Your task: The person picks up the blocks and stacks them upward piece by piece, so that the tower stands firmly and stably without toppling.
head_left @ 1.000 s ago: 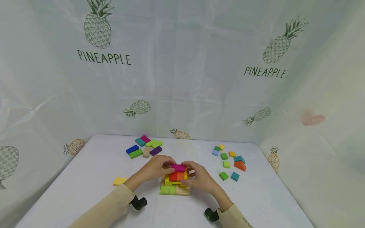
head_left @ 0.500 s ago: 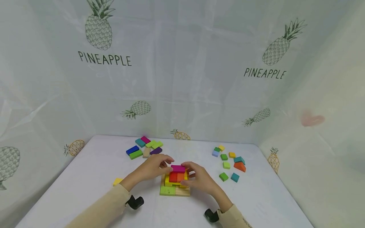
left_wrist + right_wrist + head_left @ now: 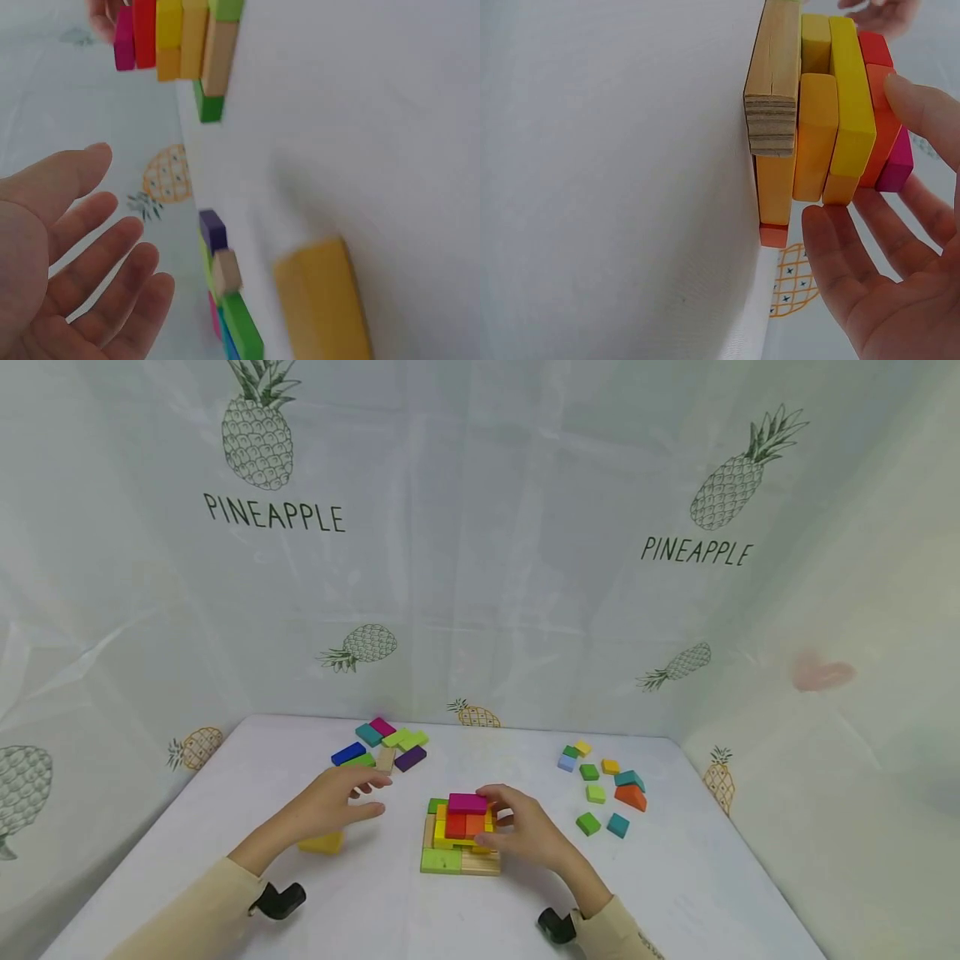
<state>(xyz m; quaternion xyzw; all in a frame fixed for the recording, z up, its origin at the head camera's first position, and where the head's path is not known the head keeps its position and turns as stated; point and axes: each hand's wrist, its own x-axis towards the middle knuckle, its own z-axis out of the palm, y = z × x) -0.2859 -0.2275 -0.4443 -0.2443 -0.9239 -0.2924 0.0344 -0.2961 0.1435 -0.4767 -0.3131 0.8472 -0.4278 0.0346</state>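
Note:
A stepped stack of coloured wooden blocks stands mid-table: a light green block [image 3: 441,860] and a plain wood block [image 3: 480,862] at the bottom, yellow blocks [image 3: 853,97] above, then a red block [image 3: 455,825] and an orange block [image 3: 475,825], with a magenta block [image 3: 467,803] on top. My right hand [image 3: 521,827] rests at the stack's right side, thumb tip at the orange block, fingers loosely extended along the far side. My left hand [image 3: 326,802] hovers left of the stack, fingers apart and holding nothing. A yellow block [image 3: 322,300] lies below it, partly hidden in the head view.
At the back left lie several loose blocks, among them a blue block [image 3: 348,753] and a purple block [image 3: 410,758]. Small cubes and triangles, including an orange triangle [image 3: 632,797], are scattered at the right. A pineapple-print curtain [image 3: 480,568] hangs behind the table.
My left hand has come off the top of the stack and moved left, over the yellow block. The right hand and the stack have stayed put.

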